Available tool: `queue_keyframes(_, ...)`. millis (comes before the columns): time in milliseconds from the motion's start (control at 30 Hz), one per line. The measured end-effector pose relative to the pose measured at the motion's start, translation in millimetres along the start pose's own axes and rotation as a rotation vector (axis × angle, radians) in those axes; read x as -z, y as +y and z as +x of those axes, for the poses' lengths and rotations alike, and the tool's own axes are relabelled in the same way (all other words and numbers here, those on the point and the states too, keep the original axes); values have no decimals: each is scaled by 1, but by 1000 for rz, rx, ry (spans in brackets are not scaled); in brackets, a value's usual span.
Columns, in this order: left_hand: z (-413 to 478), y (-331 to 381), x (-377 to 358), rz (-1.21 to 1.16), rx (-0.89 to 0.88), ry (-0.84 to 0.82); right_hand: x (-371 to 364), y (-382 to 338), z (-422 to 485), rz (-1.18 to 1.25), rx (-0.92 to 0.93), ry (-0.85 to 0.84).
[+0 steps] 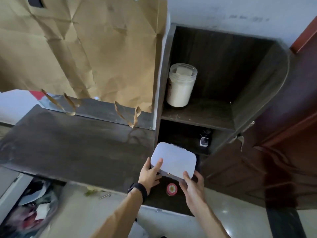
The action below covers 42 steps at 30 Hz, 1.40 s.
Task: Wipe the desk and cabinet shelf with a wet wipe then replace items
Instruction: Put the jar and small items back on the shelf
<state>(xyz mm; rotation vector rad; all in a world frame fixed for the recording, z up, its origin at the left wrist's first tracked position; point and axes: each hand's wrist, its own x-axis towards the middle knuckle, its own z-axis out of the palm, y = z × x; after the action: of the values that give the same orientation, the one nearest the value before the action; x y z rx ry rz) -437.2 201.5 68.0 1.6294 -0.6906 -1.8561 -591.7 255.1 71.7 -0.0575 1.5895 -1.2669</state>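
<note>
A white rounded box [174, 159] with a dark base and a small metal clasp is held in front of the open cabinet's lower compartment. My left hand [150, 174] grips its left side with the thumb on the lid, and my right hand [192, 185] grips its front right corner. The dark wooden desk [77, 148] stretches to the left. On the upper cabinet shelf [199, 114] stands a clear jar [181, 85] of white powder, with a few white crumbs near the shelf's front edge.
A crumpled brown paper sheet [82, 48] hangs over a mirror behind the desk. A small dark bottle [204, 139] sits on the lower shelf. A round pink-lidded container [171, 189] lies below the box. The cabinet door [257, 103] stands open at right. A bag of rubbish [34, 212] sits on the floor.
</note>
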Motion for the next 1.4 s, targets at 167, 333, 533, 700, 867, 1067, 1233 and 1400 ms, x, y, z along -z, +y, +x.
queue_keyframes(167,-13,-27,59,-117,36,21,-3,42,-26,-107,-61,-137)
queue_keyframes(333,-13,-32,150,-264,52,125,-58,70,-31,-547,-15,-360)
queue_keyframes(533,24,7,273,-316,44,294,-161,94,1,-1130,285,-459)
queue_keyframes(700,69,52,346,-301,85,307,-240,114,30,-1497,448,-391)
queue_keyframes(867,107,89,387,-286,91,285,-297,129,37,-1756,482,-304)
queue_keyframes(1067,141,116,409,146,-16,381,-318,154,41,-1898,468,-306)
queue_keyframes(1233,136,108,407,753,-169,508,-312,159,46,-1903,487,-275)
queue_keyframes(1400,130,73,401,1579,-592,225,-310,161,47,-1877,488,-273)
